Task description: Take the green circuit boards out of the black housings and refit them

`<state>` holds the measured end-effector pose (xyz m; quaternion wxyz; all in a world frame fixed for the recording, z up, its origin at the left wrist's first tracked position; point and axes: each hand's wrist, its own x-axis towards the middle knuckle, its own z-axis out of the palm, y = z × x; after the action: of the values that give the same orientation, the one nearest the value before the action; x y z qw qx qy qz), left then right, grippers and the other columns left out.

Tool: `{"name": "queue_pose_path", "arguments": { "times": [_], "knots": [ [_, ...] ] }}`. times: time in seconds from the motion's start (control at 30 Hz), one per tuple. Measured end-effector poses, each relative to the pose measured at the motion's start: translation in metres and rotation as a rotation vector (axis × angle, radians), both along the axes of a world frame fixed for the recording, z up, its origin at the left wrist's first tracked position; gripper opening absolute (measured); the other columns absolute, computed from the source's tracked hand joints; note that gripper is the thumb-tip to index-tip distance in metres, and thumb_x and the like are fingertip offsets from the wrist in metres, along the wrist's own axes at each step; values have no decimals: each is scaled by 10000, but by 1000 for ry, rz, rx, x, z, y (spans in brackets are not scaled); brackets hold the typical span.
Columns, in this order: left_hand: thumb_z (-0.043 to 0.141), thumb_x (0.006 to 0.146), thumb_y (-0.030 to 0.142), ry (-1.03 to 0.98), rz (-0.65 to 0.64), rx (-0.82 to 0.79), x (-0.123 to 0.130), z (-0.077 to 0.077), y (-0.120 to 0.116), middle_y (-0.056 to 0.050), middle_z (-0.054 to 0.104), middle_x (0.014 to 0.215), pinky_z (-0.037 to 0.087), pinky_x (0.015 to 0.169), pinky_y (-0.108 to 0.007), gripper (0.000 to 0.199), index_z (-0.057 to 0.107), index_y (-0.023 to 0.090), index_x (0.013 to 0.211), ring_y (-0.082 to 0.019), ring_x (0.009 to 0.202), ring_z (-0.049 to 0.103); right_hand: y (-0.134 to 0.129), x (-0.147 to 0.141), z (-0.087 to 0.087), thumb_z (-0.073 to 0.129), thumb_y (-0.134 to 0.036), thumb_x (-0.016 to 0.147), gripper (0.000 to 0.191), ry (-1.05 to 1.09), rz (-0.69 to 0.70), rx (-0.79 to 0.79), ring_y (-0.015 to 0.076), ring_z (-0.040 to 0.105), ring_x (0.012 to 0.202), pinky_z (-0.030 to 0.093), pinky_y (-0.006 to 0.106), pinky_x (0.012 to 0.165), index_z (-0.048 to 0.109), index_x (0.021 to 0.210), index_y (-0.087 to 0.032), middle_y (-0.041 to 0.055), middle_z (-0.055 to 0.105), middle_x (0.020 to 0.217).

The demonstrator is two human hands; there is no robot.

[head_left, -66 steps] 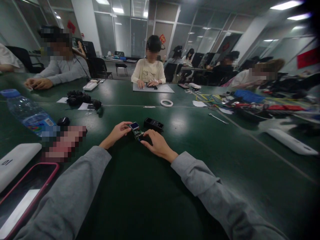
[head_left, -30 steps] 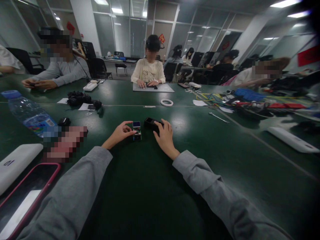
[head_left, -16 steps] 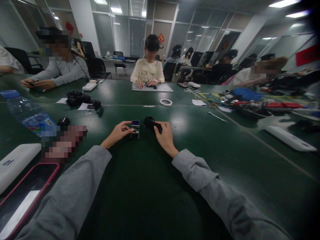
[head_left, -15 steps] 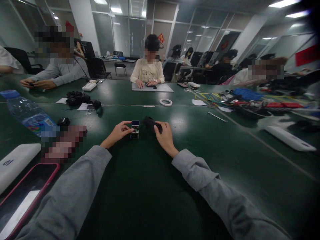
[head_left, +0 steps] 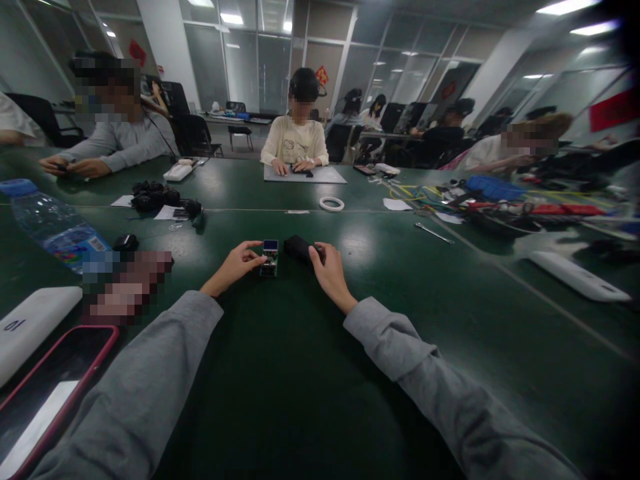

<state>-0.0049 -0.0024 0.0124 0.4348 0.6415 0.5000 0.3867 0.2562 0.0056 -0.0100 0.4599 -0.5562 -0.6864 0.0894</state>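
In the head view, my left hand (head_left: 239, 265) has its thumb and fingertip against the left side of a small circuit board (head_left: 271, 260) with a dark little screen at its top end. To the right of the board, my right hand (head_left: 329, 268) grips a black box-shaped case (head_left: 297, 249) by its right end. A narrow gap separates case and board. The fingers behind the case are partly hidden, as is the case's right end.
A water bottle (head_left: 55, 227), a white power bank (head_left: 35, 327) and a red-edged phone (head_left: 60, 387) lie at left. Beyond my hands is a white tape ring (head_left: 331, 204); a wrench (head_left: 434, 233) and tangled cables (head_left: 500, 200) are at right. A person (head_left: 295, 140) sits opposite.
The black case, blurred before, now shows sharply and has turned and shifted slightly left, with my right fingers nearer its end. My left hand and the circuit board look nearly unmoved.
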Motion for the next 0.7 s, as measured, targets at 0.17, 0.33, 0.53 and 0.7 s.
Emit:
{"name": "queue_pose_path", "arguments": {
  "times": [0.17, 0.33, 0.53, 0.7],
  "knots": [
    [658, 758, 445, 2, 12, -3, 0, 2, -1, -56, 667, 873, 454, 598, -262, 623, 456, 186, 1287, -163, 739, 616, -4, -2, 1, 546, -474, 869, 435, -91, 47, 37, 281, 517, 1009, 441, 424, 870, 554, 1164, -154, 135, 577, 1093],
    [633, 783, 415, -5, 30, -29, -2, -2, 3, -81, 670, 966, 477, 622, -278, 587, 444, 183, 1288, -174, 784, 628, -3, -1, 1, 498, -466, 904, 413, -71, 32, 21, 273, 525, 1003, 436, 421, 874, 563, 1157, -146, 133, 590, 1086],
    [627, 793, 352, 19, 71, 1, -3, -4, 6, -99, 629, 1082, 480, 599, -269, 511, 482, 176, 1250, -158, 781, 609, -4, 0, 3, 398, -527, 936, 441, -6, 3, -74, 261, 552, 916, 446, 392, 786, 587, 1109, -167, 109, 625, 977],
    [644, 782, 311, -18, 83, -13, -4, -2, 6, -120, 579, 1178, 505, 626, -290, 515, 485, 172, 1251, -152, 798, 613, 0, 3, 0, 331, -532, 951, 461, 43, -20, -132, 250, 545, 885, 437, 374, 762, 614, 1026, -176, 103, 634, 943]
  ]
}}
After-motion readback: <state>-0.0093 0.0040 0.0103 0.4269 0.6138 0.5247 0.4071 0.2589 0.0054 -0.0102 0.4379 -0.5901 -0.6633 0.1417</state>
